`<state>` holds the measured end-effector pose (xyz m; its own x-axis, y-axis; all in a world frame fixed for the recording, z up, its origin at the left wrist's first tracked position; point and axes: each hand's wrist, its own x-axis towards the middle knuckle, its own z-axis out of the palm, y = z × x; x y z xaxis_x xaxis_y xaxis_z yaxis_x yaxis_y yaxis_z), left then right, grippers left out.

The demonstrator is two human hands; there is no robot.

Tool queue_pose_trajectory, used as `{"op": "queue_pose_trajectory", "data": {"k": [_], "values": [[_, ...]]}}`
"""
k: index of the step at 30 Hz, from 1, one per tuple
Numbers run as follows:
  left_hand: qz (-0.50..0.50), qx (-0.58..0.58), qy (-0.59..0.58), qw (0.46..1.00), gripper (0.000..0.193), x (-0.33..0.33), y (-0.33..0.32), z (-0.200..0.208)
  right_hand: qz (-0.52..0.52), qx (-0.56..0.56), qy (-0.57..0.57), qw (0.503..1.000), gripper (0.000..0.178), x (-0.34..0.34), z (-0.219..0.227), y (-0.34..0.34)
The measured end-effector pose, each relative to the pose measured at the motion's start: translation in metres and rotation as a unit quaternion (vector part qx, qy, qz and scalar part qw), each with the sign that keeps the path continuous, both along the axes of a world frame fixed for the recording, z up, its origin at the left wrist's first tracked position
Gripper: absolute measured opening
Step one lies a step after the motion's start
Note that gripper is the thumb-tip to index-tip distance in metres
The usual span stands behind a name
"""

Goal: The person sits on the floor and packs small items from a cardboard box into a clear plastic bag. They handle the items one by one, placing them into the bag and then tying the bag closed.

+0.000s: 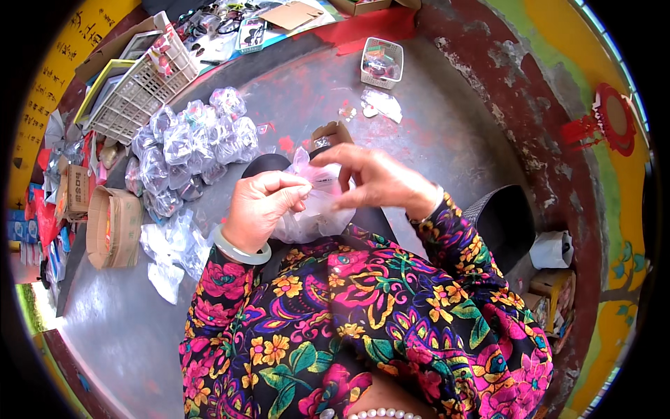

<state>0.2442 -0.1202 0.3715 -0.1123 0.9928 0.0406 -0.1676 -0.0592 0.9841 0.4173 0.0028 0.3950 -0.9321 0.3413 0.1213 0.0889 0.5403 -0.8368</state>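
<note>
Over my lap is a clear plastic bag [317, 218], its gathered top standing up between my hands. Thumb and forefinger of my left hand [259, 202] pinch the bag near that top. My right hand [380, 180] curves just to the right of it with thumb and fingers apart; whether a fingertip touches the film is unclear. What lies inside the bag is hard to make out through the plastic. Just beyond my hands a small cardboard box [333, 130] is partly hidden.
Many filled plastic bags [188, 143] are heaped on the floor at left, with loose empty bags [174, 244] nearer. A cardboard carton [113, 227] stands beside them. Farther off are a tilted white crate [143, 87] and a small basket [382, 63]. A black bin [499, 220] is at right.
</note>
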Motion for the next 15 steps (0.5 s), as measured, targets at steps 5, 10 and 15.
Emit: {"op": "queue_pose_trajectory", "data": {"k": [5, 10, 15], "values": [[0.002, -0.006, 0.021, 1.0, 0.012, -0.003, -0.004, -0.001, -0.063, 0.079, 0.027, 0.995, 0.046, -0.02, -0.019, -0.03], [0.004, -0.009, 0.031, 0.999, 0.01, -0.006, -0.008, 0.001, -0.001, -0.026, 0.064, 0.998, 0.019, -0.019, -0.027, -0.018], [-0.011, 0.008, 0.005, 1.0, 0.009, -0.002, -0.01, -0.003, 0.038, -0.32, 0.023, 0.947, 0.014, -0.016, -0.027, -0.025]]}}
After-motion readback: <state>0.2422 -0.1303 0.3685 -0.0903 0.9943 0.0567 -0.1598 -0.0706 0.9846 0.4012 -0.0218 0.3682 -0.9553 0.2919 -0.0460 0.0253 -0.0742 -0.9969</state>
